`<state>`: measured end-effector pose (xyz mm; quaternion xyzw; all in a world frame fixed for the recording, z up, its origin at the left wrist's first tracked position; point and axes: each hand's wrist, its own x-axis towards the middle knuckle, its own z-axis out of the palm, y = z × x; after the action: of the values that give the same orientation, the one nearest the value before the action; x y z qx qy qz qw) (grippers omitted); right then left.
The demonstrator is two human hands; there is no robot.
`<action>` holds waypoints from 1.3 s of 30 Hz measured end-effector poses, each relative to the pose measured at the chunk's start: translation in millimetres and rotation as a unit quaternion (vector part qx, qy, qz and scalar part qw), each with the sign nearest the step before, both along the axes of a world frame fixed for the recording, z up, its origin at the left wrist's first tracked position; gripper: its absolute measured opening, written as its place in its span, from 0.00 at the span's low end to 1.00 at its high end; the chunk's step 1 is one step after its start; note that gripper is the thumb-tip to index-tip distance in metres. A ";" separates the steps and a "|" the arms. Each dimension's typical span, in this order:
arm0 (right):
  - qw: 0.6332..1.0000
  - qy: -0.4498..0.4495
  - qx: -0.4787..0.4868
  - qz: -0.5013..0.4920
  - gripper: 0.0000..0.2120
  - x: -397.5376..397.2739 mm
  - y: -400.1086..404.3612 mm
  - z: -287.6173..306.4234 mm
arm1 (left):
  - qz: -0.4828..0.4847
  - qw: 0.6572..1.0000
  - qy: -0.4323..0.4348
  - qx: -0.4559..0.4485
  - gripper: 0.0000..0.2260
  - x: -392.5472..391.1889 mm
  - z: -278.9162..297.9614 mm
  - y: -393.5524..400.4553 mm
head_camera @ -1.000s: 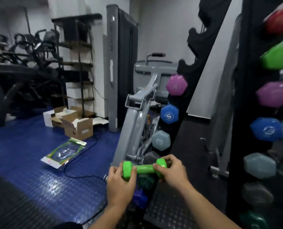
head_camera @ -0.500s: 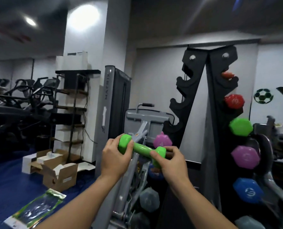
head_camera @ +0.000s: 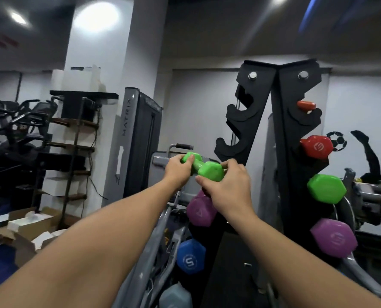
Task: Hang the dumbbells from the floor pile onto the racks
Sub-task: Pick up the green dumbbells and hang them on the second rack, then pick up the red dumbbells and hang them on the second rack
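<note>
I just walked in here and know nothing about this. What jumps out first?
Dead centre, two bare hands, left hand and right hand, hold a bright green dumbbell up in front of a tall black rack. Down the rack's right side hang coloured weights: a red dumbbell, a green one and a purple one. Its upper left hooks are bare.

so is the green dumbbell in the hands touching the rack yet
Cannot tell. In the head view the green dumbbell sits below the rack hook, but the right hand hides its near end.
</note>
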<state>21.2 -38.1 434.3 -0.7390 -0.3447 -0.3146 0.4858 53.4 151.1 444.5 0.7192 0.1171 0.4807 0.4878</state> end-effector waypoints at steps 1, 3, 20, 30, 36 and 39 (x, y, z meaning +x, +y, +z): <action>1.000 -0.019 -0.019 -0.013 0.27 3.6 1.7 1.9 | -0.017 1.000 0.001 -0.005 0.22 13.0 -0.8 5.5; 0.997 -0.058 -0.042 -0.036 0.26 7.3 6.7 6.0 | -0.055 0.998 0.001 -0.035 0.23 23.4 2.6 6.1; 0.990 -0.037 -0.104 -0.093 0.29 15.2 -7.4 15.6 | -0.229 0.959 0.017 -0.168 0.11 12.2 6.9 -53.2; 0.997 0.029 -0.061 0.042 0.21 5.2 -51.0 2.5 | -0.190 0.973 -0.038 -0.128 0.13 -44.0 -33.9 -63.6; 0.991 0.094 -0.045 0.079 0.21 -0.9 -62.7 -56.3 | -0.116 0.986 -0.038 -0.110 0.07 -93.8 -107.3 -54.1; 0.982 0.158 -0.032 0.099 0.19 -5.2 -63.7 -104.9 | -0.096 0.988 0.006 -0.118 0.08 -115.9 -159.7 -50.6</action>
<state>16.0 -101.8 329.4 -0.7568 -0.3448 -0.1331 0.5391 -62.4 100.5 284.8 0.6675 0.1059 0.4099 0.6126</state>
